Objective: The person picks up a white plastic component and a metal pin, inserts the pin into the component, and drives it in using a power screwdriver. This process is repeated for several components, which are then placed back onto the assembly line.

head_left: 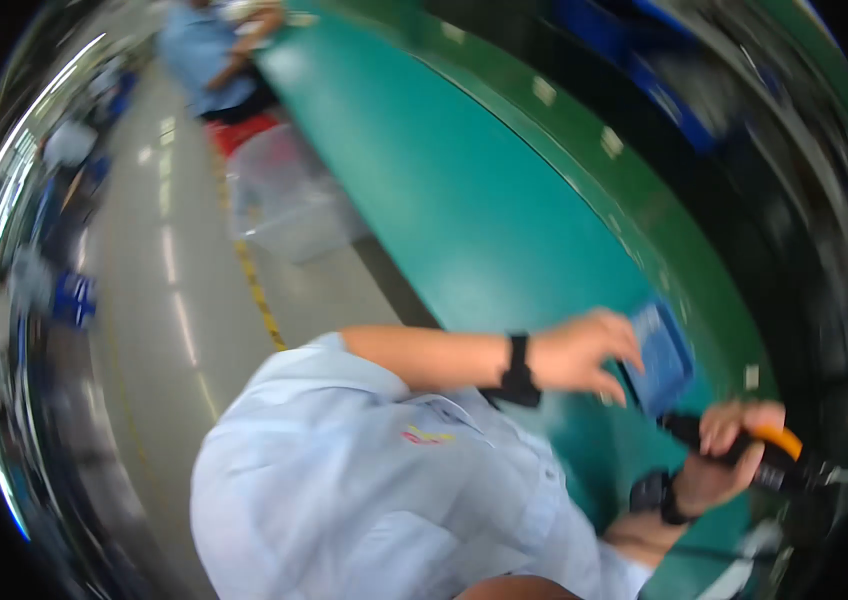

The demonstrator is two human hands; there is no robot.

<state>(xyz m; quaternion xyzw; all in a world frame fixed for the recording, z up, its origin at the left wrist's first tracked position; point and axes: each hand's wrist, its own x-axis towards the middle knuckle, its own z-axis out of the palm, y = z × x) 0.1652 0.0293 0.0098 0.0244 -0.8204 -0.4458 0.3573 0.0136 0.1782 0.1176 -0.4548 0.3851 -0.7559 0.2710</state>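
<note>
My left hand (584,355), with a black band on its wrist, reaches over the green bench. Its thumb and fingers are apart, and I see nothing held between them. Its fingertips come to the near left edge of a small blue tray (666,362); whether they touch it I cannot tell. What the tray contains is too blurred to make out. Just to the right of the tray, my right hand (726,450) is wrapped round a black-and-orange electric screwdriver (782,462). A thin pale tip sticks out from its right end. A dark watch sits on the right wrist.
The long green bench (444,190) runs away to the upper left, with a raised dark green ledge (584,150) along its far side. A clear plastic bin (289,195) stands beside it on the floor. Another person (209,60) in blue is at the far end.
</note>
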